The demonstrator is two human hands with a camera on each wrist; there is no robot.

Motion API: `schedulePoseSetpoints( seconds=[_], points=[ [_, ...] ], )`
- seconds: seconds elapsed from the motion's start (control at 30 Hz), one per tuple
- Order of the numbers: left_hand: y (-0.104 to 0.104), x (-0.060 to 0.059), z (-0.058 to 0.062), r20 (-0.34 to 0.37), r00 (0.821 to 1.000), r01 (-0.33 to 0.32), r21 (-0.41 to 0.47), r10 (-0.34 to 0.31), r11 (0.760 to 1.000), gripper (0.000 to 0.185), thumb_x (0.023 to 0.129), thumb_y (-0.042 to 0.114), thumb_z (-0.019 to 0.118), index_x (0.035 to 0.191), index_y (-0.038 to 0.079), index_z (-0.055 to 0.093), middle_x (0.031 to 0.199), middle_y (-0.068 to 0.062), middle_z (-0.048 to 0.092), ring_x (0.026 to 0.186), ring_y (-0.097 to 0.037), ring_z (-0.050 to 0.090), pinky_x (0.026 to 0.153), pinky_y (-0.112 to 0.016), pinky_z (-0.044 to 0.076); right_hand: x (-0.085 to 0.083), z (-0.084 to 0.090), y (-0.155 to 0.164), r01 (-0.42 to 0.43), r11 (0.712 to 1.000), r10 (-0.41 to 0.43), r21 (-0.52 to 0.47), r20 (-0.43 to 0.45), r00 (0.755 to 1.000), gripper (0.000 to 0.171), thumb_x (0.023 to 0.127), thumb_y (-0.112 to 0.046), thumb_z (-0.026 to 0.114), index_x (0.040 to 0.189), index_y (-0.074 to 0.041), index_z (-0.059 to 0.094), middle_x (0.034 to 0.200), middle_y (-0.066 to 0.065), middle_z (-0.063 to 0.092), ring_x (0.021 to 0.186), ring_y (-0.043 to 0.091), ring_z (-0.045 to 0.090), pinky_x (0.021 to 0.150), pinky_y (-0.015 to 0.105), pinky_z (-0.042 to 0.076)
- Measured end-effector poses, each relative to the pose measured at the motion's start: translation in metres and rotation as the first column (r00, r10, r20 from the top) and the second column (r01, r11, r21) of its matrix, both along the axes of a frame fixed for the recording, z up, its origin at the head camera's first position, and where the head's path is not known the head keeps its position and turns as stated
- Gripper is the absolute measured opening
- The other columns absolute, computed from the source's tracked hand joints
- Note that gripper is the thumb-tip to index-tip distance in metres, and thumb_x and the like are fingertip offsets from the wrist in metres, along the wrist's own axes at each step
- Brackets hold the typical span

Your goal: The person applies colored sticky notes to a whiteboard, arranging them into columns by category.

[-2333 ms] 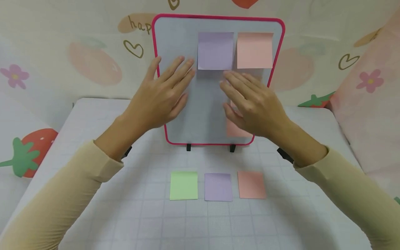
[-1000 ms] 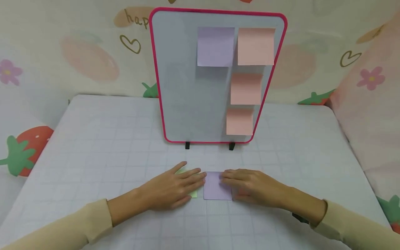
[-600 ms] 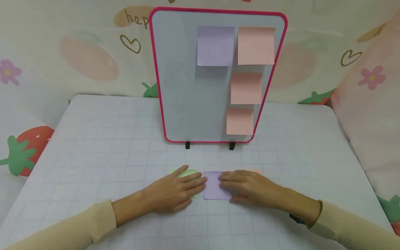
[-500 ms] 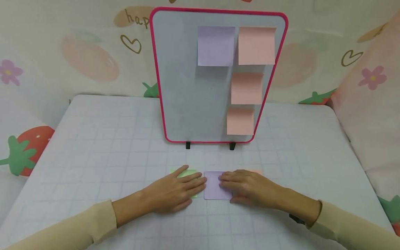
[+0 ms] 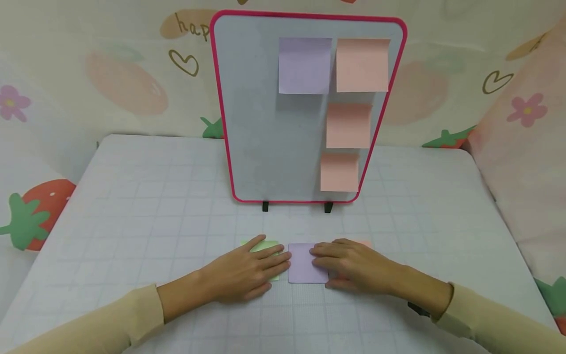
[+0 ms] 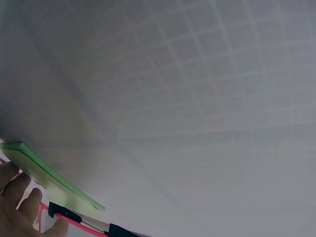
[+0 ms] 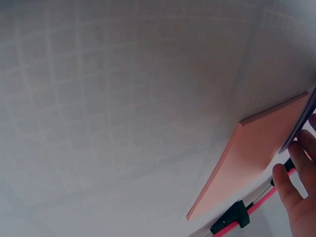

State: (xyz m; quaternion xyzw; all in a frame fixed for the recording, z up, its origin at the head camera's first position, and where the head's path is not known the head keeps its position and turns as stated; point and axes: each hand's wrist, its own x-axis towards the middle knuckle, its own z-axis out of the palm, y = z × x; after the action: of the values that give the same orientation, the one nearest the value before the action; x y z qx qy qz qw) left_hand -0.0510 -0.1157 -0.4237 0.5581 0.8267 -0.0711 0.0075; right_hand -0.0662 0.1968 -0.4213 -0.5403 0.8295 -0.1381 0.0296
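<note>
Purple pad (image 5: 305, 265) lies flat on the gridded table (image 5: 146, 206), at 6 o'clock from the pink-framed whiteboard (image 5: 256, 123). Left hand (image 5: 240, 273) rests flat, fingers straight, over the green pad (image 5: 267, 246), fingertips touching the purple pad's 9 o'clock edge. Right hand (image 5: 353, 265) lies over the pink pad (image 5: 363, 243); its fingers rest on the purple pad's 3 o'clock edge, pinch not discernible.

purple pad (image 5: 307, 263) – square pale-lilac sticky-note stack, flat on the table just in front of the whiteboard (image 5: 256, 123), middle of 3 pads | green pad (image 5: 268, 247) – flat, left of the purple pad, mostly covered | pink pad (image 7: 256, 153) – flat, right of the purple pad, mostly covered
</note>
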Motion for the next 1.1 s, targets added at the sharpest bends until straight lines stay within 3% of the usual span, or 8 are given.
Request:
schedulePoseSetpoints(
  seconds=[0.37,0.83,1.1],
  points=[
    [-0.0002,0.0005,-0.0001,0.043,0.999,-0.008,0.031,0.006,1.0,0.055,0.104,0.043,0.042,0.151,0.016,0.045,0.156,0.0,0.041,0.146,-0.02,0.034,0.116,-0.052,0.027,-0.0021,-0.0006,-0.0001,-0.006,1.0,0.006,0.0,0.007,1.0,0.041,0.086,-0.029,0.078,0.121,-0.008,0.07,0.134,0.006,0.063,0.123,0.021,0.059,0.101,0.04,0.049],
    [0.0005,0.0008,-0.0005,0.038,0.999,-0.01,0.021,0.009,1.0,0.055,0.104,0.043,0.042,0.151,0.016,0.045,0.157,0.001,0.04,0.146,-0.019,0.034,0.116,-0.051,0.028,-0.0018,0.0004,-0.003,0.023,1.0,-0.023,-0.02,0.029,0.999,0.042,0.082,-0.026,0.082,0.118,-0.008,0.072,0.13,0.005,0.065,0.12,0.021,0.06,0.1,0.041,0.049],
    [0.0002,0.0014,0.0006,0.028,1.0,-0.012,0.019,0.012,1.0,0.055,0.104,0.043,0.041,0.152,0.016,0.043,0.157,0.001,0.04,0.146,-0.019,0.034,0.115,-0.051,0.03,-0.0048,0.0017,-0.0043,0.049,0.999,-0.047,-0.022,0.086,0.995,0.042,0.08,-0.026,0.084,0.117,-0.009,0.072,0.13,0.004,0.065,0.122,0.021,0.059,0.101,0.04,0.049]
  ],
)
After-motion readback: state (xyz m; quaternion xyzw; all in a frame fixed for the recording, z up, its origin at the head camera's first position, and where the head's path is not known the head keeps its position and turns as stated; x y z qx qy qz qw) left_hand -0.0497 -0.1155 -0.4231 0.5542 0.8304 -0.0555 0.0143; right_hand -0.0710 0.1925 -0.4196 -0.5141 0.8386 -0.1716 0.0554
